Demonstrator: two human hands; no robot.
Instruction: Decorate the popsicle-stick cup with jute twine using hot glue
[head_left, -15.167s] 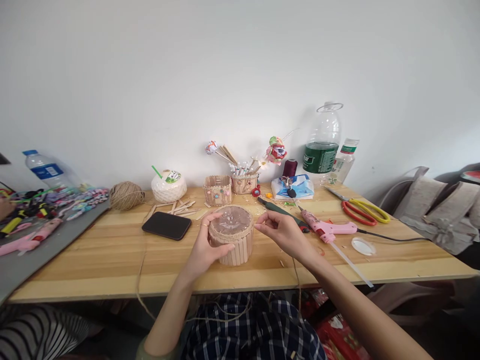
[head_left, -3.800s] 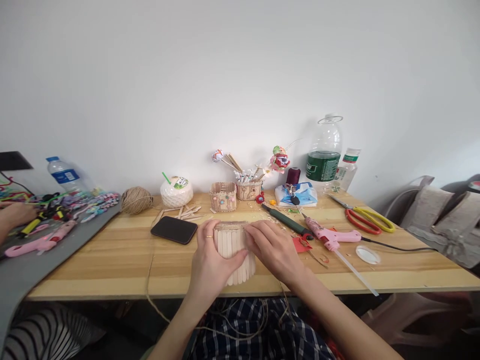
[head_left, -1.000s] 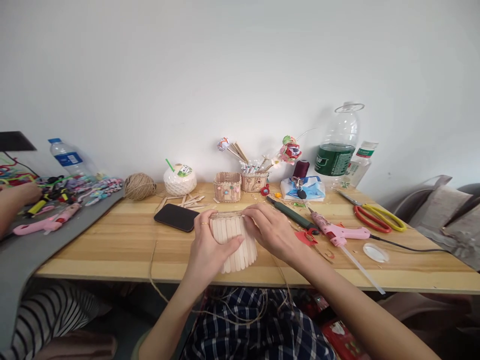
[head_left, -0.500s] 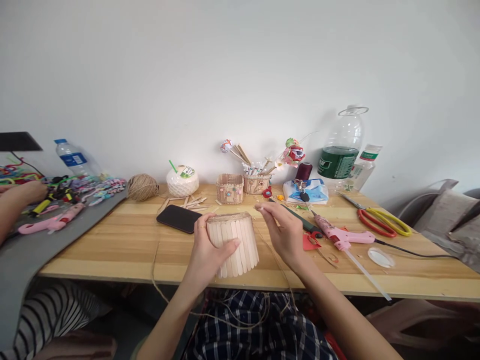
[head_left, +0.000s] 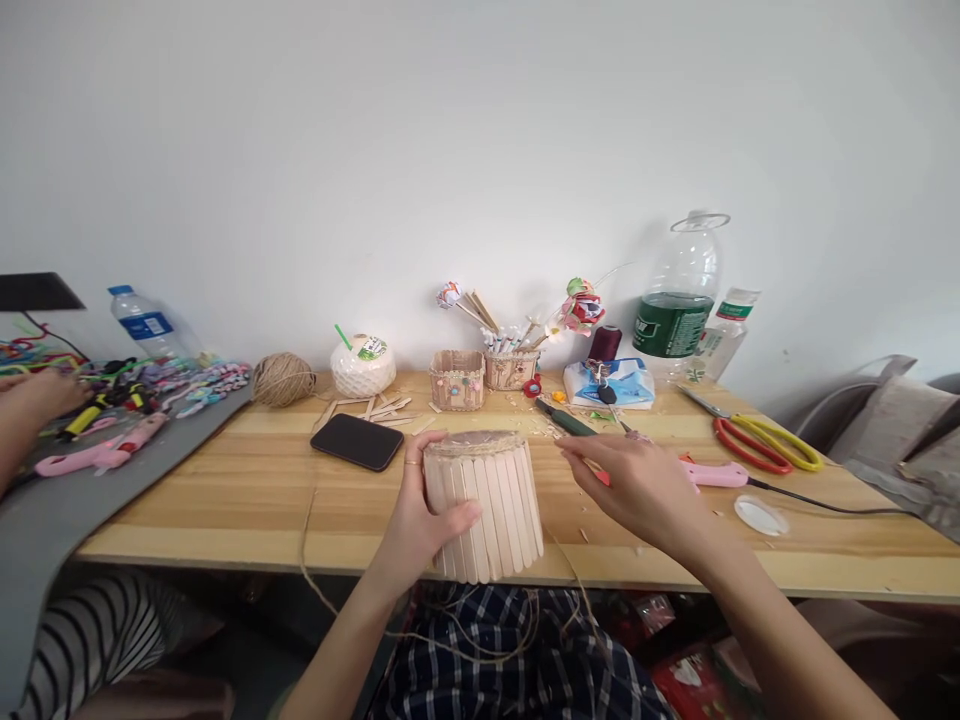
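My left hand (head_left: 421, 520) grips a round pot (head_left: 491, 510) made of upright wooden sticks, with a twine band at its rim. I hold it tilted at the near edge of the wooden table (head_left: 225, 480). A strand of twine (head_left: 559, 560) trails from it down to my lap. My right hand (head_left: 637, 482) is apart from the pot, palm down with fingers spread. It hovers over the front of a pink glue gun (head_left: 716, 473), which it partly hides.
A black phone (head_left: 357, 441), a twine ball (head_left: 283, 379), loose sticks and two small stick boxes (head_left: 457, 379) lie behind the pot. Scissors (head_left: 765, 445), a clear lid (head_left: 759, 515) and a large bottle (head_left: 679, 300) are at the right. A co-worker's hand (head_left: 30, 395) works at the left.
My right hand has left the pot's rim and moved right, over the glue gun. My left hand has drawn the pot nearer and tilted it.
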